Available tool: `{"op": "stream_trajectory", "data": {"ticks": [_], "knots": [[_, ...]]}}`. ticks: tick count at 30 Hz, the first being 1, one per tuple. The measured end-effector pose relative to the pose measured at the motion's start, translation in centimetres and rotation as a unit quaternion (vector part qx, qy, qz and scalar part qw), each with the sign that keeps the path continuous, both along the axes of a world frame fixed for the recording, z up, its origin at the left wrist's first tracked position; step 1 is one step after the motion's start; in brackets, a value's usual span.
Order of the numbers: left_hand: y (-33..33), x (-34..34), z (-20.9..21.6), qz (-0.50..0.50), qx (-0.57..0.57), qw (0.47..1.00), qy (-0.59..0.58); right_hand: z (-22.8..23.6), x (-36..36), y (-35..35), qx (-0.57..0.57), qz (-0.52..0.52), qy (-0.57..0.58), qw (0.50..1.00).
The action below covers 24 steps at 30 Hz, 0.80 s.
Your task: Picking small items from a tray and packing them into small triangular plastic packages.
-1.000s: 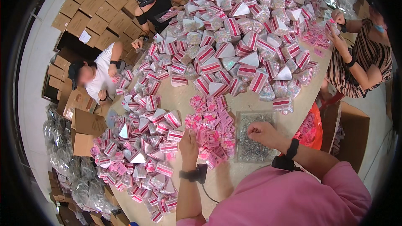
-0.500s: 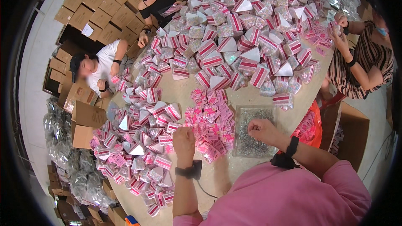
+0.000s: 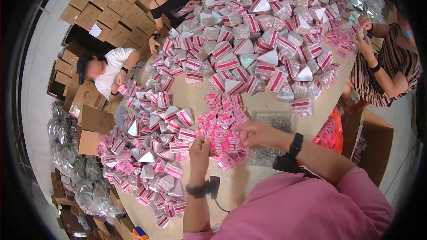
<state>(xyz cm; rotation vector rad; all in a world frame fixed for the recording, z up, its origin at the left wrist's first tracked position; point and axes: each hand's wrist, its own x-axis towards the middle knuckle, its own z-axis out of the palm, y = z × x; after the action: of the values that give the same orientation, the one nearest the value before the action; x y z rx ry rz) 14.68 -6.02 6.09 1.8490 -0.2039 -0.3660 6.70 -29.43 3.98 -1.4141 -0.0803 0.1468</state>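
Observation:
My left hand (image 3: 199, 154) is closed, with thumb and fingertips pinched together at the near left edge of a heap of small pink printed cards (image 3: 220, 118). What sits in that pinch is too small to make out. Over the right side of the same heap, my right hand (image 3: 256, 134) is also closed in a pinch, and its contents are hidden. Partly behind my right hand and forearm lies a clear shallow tray (image 3: 275, 113) of small shiny metal pieces. Wedge-shaped packs (image 3: 186, 134) with white and pink stripes lie just beyond my left hand.
A large heap of striped wedge packs (image 3: 249, 46) covers the far table; another (image 3: 151, 151) spreads leftward. Three people work around the table. An orange-red bag (image 3: 336, 129) of pink cards and an open carton (image 3: 376, 140) stand at right. Stacked cartons (image 3: 109, 6) fill the far left.
My right hand has moved left from above the metal tray to the pink cards, closer to my left hand. My left hand has shifted slightly, its pinched fingertips now turned toward the right.

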Motion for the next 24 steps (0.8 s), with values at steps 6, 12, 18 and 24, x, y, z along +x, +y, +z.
{"op": "stream_trajectory", "data": {"ticks": [6, 12, 18, 24], "knots": [[-0.3, -2.2, 1.2, 0.008, 0.048, 0.992, -0.117, 0.5, 1.4, 3.5, -0.07, 0.155, 0.082, 0.982], [2.0, -3.0, 0.0, 0.053, 0.262, 0.926, -0.268, 0.6, 1.8, 5.4, 0.004, 0.172, 0.077, 0.982], [3.9, -3.9, -3.0, 0.039, -0.111, 0.993, 0.009, 1.0, 2.8, 6.5, 0.076, 0.179, 0.123, 0.973], [3.8, -5.6, -3.6, 0.107, -0.41, 0.865, 0.27, -1.0, 3.3, 7.3, 0.257, 0.163, 0.18, 0.935]]}}
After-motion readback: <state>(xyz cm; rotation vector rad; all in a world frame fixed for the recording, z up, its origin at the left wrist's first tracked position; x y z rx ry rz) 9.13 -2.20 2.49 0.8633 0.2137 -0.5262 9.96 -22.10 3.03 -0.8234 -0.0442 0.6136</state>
